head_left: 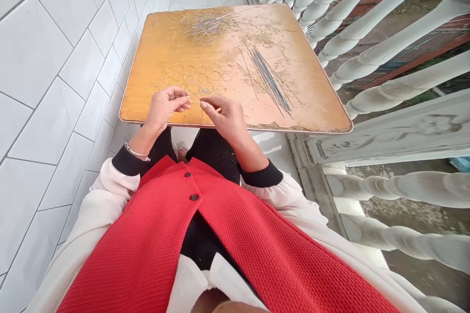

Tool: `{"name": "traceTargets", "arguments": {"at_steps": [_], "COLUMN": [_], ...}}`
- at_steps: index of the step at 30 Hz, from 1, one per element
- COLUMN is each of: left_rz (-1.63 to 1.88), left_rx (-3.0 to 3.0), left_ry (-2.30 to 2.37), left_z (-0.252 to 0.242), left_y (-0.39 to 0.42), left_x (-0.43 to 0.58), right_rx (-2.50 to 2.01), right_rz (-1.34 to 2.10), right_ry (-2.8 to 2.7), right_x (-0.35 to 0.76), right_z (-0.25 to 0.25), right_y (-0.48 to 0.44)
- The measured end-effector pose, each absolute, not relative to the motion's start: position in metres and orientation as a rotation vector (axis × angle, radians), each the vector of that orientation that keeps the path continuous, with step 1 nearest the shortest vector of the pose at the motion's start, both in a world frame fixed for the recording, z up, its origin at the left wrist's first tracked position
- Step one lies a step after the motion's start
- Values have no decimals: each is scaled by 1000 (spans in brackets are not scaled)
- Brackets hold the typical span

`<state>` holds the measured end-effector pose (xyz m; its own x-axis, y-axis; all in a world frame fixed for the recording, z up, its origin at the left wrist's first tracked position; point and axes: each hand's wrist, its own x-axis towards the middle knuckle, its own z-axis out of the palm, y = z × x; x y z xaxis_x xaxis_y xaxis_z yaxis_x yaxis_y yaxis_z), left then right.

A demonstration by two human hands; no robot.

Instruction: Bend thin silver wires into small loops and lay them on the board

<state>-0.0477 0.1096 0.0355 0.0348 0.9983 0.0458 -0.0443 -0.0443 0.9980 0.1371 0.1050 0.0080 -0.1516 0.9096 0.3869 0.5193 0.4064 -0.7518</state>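
Observation:
Over the near edge of the table, my left hand (169, 106) is closed in a pinch, its thumb and fingertips pressed together. My right hand (226, 115) faces it a short gap away, also pinching. A thin strand (201, 116), like wire or dry straw, hangs below my right fingertips. Whether the same strand runs across to my left fingers is too fine to tell. Just beyond both hands lie several thin pale rings (201, 77) in rough rows. A small greyish clump (206, 91) sits among them, close to my right fingers.
A tangled heap of thin strands (207, 27) lies at the table's far side. Right of centre is a bundle of straight dark sticks or wires (270, 80). The table top (147, 54) is worn on its right half. A tiled wall (55, 73) stands left, a white balustrade (367, 54) right.

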Motion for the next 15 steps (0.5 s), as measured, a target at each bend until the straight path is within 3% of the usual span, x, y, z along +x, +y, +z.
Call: {"name": "traceTargets", "arguments": {"at_steps": [5, 15], "left_rz": [1214, 1316], "left_rx": [1302, 1250], "left_ry": [1170, 1124], "left_z": [36, 26], "left_y": [105, 102], "left_x": [-42, -29], "right_rx": [-1187, -1047], "right_rz": [550, 910], "right_ry": [-1818, -1460], "right_x": [134, 127], "right_z": [19, 8], "right_y": [111, 111]}}
